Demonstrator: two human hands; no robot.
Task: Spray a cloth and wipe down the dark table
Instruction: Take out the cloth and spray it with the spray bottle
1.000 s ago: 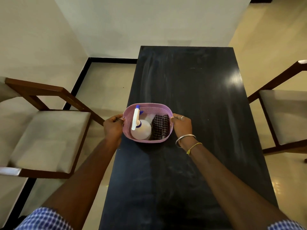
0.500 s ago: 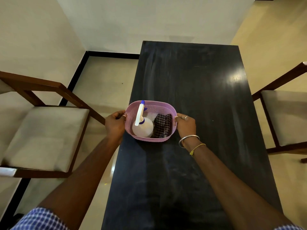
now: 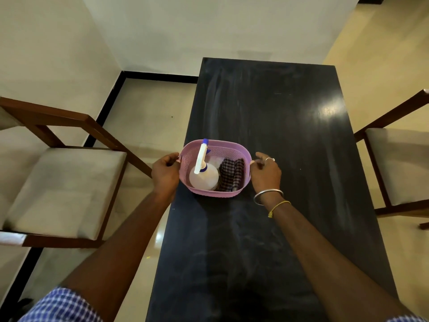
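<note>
Two grips: left hand (image 3: 166,174), right hand (image 3: 265,175), fingers curled on basket (image 3: 216,194) handles. Setup step, likely. Next: lift out cloth (image 3: 232,175), spray bottle (image 3: 204,177).

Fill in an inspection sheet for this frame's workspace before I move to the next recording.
Surface: dark rectangular table, smeared with pale streaks, glare near its right edge.
Job's things: white spray bottle with blue nozzle and dark checked cloth sit inside the pink perforated plastic basket, near the table's left edge.
Clutter: nothing seen.
Grippers: left hand and right hand each grip a basket handle.
Cables: nothing seen.
Surroundings: left cushioned wooden chair, right cushioned wooden chair, glossy pale floor, pale wall.
</note>
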